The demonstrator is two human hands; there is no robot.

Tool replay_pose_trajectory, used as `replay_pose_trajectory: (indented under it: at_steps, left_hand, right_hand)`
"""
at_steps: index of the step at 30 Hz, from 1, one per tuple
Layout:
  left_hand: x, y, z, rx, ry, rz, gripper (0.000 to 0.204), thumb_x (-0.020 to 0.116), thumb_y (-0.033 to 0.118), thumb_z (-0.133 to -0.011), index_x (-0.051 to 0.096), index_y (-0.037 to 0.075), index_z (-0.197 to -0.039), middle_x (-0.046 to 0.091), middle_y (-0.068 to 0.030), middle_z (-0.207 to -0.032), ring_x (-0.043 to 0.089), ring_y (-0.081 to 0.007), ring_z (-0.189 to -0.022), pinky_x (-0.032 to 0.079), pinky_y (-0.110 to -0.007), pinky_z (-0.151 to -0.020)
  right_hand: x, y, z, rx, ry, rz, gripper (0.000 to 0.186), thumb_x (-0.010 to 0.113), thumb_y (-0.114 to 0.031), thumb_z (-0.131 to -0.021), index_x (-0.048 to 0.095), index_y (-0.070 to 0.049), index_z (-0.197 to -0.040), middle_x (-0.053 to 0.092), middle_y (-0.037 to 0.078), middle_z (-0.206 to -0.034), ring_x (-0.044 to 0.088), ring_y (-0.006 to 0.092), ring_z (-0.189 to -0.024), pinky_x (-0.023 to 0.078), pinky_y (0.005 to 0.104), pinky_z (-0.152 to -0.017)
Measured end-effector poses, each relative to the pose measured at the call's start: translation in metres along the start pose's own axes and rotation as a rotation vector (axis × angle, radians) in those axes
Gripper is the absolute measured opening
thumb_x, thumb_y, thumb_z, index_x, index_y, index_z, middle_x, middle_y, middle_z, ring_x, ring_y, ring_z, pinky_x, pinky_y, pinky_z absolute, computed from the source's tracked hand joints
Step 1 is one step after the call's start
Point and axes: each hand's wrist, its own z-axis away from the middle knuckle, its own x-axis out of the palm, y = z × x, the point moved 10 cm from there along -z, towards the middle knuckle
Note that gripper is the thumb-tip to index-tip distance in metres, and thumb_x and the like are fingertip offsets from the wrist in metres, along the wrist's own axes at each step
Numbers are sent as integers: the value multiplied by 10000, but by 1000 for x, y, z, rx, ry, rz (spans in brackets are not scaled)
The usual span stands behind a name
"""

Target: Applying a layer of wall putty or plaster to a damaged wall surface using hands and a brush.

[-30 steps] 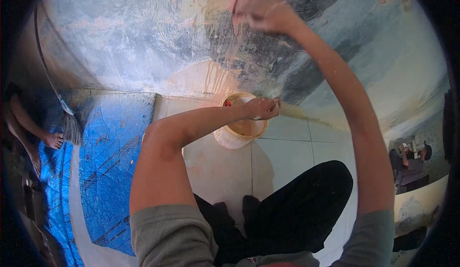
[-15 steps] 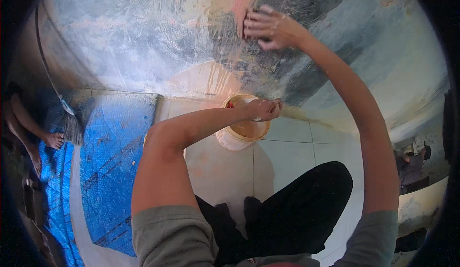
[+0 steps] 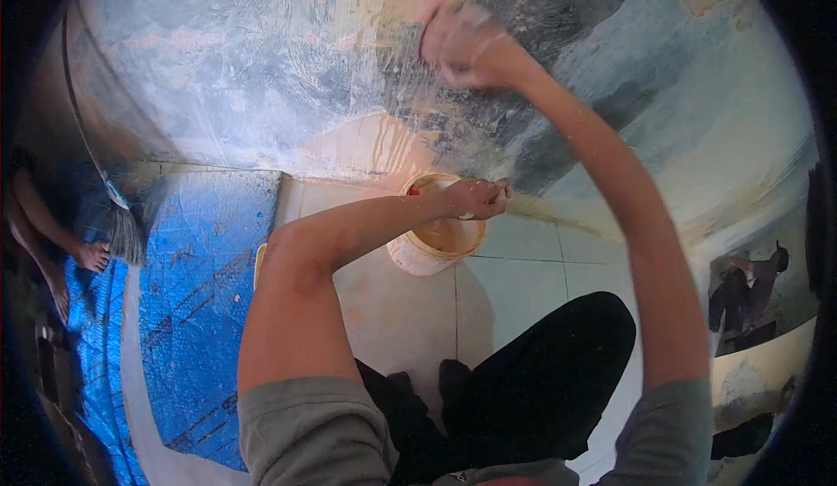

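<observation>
My right hand [image 3: 471, 50] is raised against the mottled grey, white and beige wall [image 3: 227, 67], over a dark patch with pink smears at the upper middle. It is smeared by motion, so its fingers and anything under them are unclear. My left hand [image 3: 479, 198] is closed over the right side of the white bucket [image 3: 423, 258] of light brown liquid; what its fingers hold, if anything, I cannot make out. A small red item [image 3: 413, 191] shows at the bucket's inner left edge.
A blue sheet [image 3: 200, 312] covers the floor at left, with a broom [image 3: 126, 237] and another person's bare foot [image 3: 90, 255] there. Pale tiles [image 3: 523, 277] surround the bucket. A person in dark clothing [image 3: 745, 294] appears at far right, and my knees are below the bucket.
My right hand moved down the wall, then slightly left and up, its fingers looking spread midway and blurred now. My left hand stays at the bucket. The far-right person has shifted slightly.
</observation>
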Motion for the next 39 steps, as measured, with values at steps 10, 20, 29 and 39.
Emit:
replay_pose_trajectory:
  at_steps: [10,20,29,39]
  left_hand:
    - [15,-19,3,6,-52,-18,345,426,349,-879,412,127,-1143,618,-142,-714,629,-323,-741,477,-436,-695]
    - [6,0,4,19,-55,-37,360,420,334,-879,430,87,-1140,607,-154,-693,613,-355,-720,477,-462,-689]
    - [1,16,-9,108,-64,-64,354,469,323,-898,411,94,-1160,591,-150,-727,604,-303,-706,462,-431,-676]
    - [-17,25,-6,118,-47,-242,334,449,263,-892,414,93,-1177,574,-152,-686,602,-326,-697,462,-434,-658]
  right_hand:
    - [14,-16,9,-419,-153,-384,333,576,-319,-816,585,-245,-1141,518,-47,-1245,441,205,-1202,330,432,-991]
    - [6,6,9,-93,30,-67,392,585,-366,-804,565,-267,-1183,515,-15,-1259,398,165,-1248,271,417,-1019]
    - [-4,67,7,335,101,110,345,592,-358,-786,577,-234,-1108,491,-6,-1256,436,193,-1216,290,398,-1042]
    - [-8,55,10,294,75,56,356,583,-293,-769,545,-228,-1117,468,-10,-1250,410,174,-1191,298,404,-1016]
